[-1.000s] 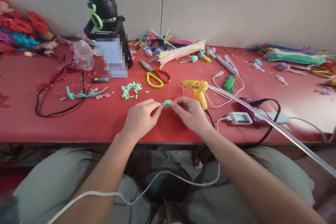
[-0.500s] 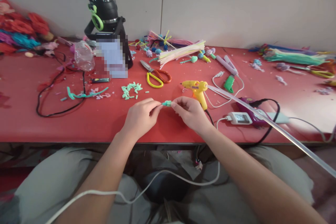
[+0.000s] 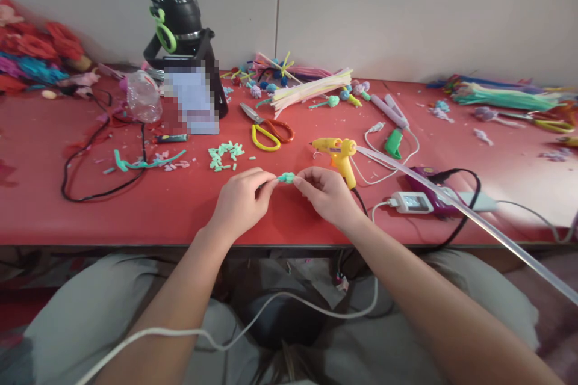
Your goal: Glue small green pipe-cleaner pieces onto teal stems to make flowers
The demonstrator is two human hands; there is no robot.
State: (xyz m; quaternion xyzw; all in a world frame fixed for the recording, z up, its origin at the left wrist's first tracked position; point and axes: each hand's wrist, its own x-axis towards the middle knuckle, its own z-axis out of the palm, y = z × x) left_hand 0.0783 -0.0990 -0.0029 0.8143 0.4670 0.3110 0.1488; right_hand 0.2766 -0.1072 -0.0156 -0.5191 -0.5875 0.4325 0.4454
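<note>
Between my two hands is a small mint-green pipe-cleaner piece (image 3: pixel 286 177), bumpy in shape, just above the red table (image 3: pixel 180 222). My left hand (image 3: pixel 244 198) pinches its left end with thumb and forefinger. At its right end, my right hand (image 3: pixel 326 194) closes thumb and fingers on it. Short cut pieces of mint-green pipe cleaner (image 3: pixel 224 156) lie scattered beyond my left hand. A yellow glue gun (image 3: pixel 338 153) stands just past my right hand, with a long clear glue stick (image 3: pixel 451 198) reaching out of its back.
Scissors (image 3: pixel 267 132) with yellow and orange handles lie farther back. A black bottle (image 3: pixel 180 24) stands at the back left beside a clear plastic cup (image 3: pixel 143 96). Pale pipe cleaners (image 3: pixel 311 93) lie at the back. A purple power strip (image 3: pixel 428 189) and cables occupy the right.
</note>
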